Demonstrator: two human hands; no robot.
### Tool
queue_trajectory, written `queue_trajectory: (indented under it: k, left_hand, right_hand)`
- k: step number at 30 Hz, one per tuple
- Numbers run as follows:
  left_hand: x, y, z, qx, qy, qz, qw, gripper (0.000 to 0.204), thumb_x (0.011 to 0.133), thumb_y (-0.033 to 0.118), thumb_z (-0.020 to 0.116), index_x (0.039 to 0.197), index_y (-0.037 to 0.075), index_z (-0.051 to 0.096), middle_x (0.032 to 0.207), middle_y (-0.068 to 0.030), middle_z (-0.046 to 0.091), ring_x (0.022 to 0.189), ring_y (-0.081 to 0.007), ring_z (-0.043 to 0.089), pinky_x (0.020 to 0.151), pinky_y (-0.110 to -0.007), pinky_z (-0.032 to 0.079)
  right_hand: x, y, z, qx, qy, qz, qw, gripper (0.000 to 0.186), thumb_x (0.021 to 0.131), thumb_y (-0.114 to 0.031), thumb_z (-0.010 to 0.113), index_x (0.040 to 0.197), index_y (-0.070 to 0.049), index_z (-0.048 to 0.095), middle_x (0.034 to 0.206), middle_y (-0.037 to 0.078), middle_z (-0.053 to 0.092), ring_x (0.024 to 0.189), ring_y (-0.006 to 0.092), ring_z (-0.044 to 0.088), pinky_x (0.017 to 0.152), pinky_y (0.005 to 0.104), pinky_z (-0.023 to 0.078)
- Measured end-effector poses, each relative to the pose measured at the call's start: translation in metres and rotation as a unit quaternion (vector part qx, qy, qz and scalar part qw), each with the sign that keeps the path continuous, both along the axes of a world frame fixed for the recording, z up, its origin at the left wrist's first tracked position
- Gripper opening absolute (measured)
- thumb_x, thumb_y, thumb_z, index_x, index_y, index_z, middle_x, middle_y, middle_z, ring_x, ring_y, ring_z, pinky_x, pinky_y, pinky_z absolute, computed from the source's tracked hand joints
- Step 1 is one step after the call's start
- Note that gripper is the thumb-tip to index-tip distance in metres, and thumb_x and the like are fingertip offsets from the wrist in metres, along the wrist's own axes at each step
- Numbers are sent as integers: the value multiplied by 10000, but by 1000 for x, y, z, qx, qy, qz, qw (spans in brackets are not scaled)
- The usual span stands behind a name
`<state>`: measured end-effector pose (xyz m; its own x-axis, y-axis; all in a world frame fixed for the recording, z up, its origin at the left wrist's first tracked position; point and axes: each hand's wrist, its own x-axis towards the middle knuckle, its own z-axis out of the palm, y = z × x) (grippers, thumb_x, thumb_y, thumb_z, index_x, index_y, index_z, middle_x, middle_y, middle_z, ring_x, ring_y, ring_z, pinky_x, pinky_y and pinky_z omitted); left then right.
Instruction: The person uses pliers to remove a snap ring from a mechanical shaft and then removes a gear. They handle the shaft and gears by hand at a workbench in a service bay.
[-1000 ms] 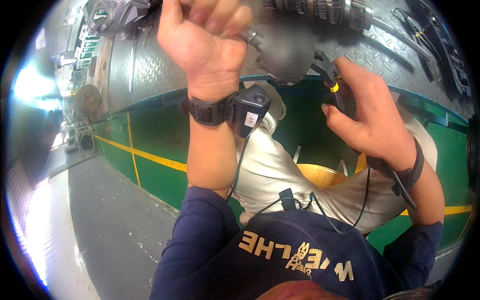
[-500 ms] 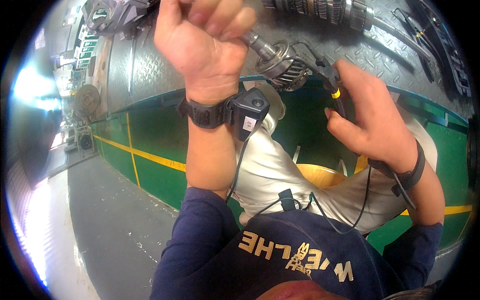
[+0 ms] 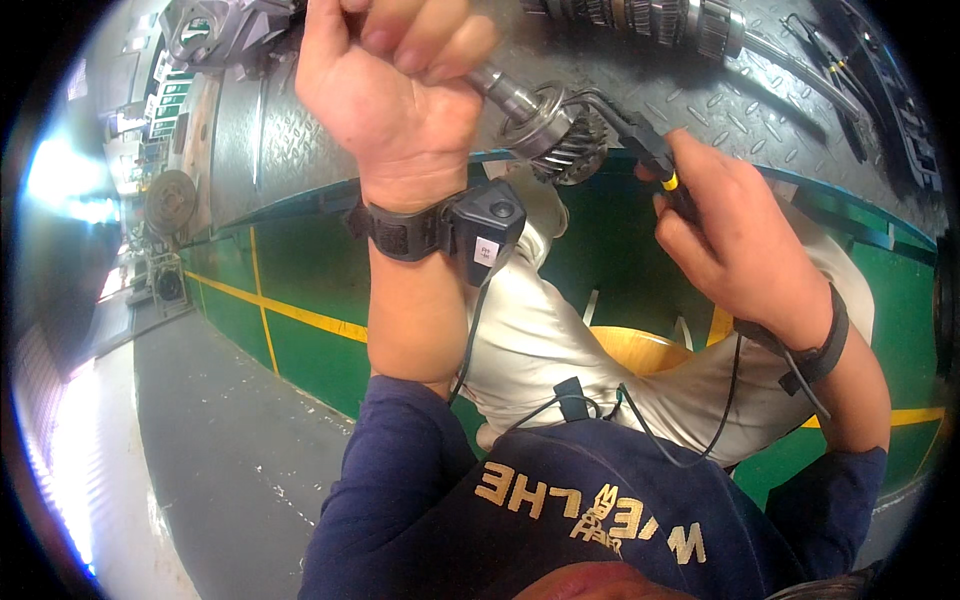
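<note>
Our left fingers (image 3: 420, 40) are curled tight around the thin end of a gear shaft (image 3: 545, 125), so the left hand (image 3: 395, 105) carries it up off the table (image 3: 700, 100), probably to keep the toothed end free to get at. That gear sits just right of the fist, poking out toward the right hand (image 3: 745, 245). Those fingers are wrapped around a black tool with a yellow band (image 3: 650, 160), its hooked tip touching the gear. More geared shafts (image 3: 660, 15) lie on the far side of the table.

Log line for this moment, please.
left hand: gripping gear shaft | right hand: holding black tool against gear | checker-plate bench behind
</note>
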<state>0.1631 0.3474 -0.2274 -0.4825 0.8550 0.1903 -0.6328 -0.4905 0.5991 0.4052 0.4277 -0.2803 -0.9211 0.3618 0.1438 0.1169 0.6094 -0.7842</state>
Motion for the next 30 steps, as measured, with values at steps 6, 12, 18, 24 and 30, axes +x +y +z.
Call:
queue_trajectory:
  k: [6, 12, 18, 24, 30]
  left_hand:
    - [-4, 1, -3, 19, 5, -22, 1000, 366, 1129, 380, 386, 845, 158, 456, 623, 63, 306, 495, -77, 268, 451, -259, 240]
    - [-4, -1, 0, 18, 0, -20, 1000, 367, 1129, 379, 380, 850, 154, 456, 626, 59, 310, 499, -82, 273, 454, -261, 245]
    - [-5, 0, -1, 70, -11, -56, 996, 366, 1132, 368, 372, 851, 147, 450, 625, 51, 313, 502, -86, 283, 454, -264, 254]
    - [0, -4, 6, 46, 6, -2, 999, 366, 1131, 369, 376, 846, 151, 443, 620, 51, 308, 497, -89, 280, 452, -264, 254]
    - [0, -5, 6, 63, 41, 19, 997, 362, 1129, 369, 393, 840, 156, 437, 611, 55, 296, 489, -84, 266, 446, -262, 243]
  right_hand:
    - [0, -1, 0, -7, 1, -2, 1000, 231, 860, -2, 590, 1079, 50, 539, 883, 261, 578, 831, 475, 589, 717, 471, 471]
    - [1, -1, -1, 16, 25, -3, 1000, 238, 861, 2, 600, 1087, 49, 541, 864, 242, 582, 811, 462, 592, 708, 464, 471]
    - [1, -3, -1, 0, 50, 2, 999, 296, 857, 14, 609, 1145, 50, 549, 830, 219, 582, 736, 404, 602, 682, 409, 488]
    - [-3, -7, 2, 123, 96, -55, 986, 333, 789, -46, 701, 1071, -8, 528, 890, 226, 607, 817, 471, 610, 684, 509, 497]
    - [-4, -8, -2, 144, 96, -65, 983, 324, 779, -43, 701, 1065, -8, 553, 869, 207, 599, 783, 434, 621, 669, 495, 495]
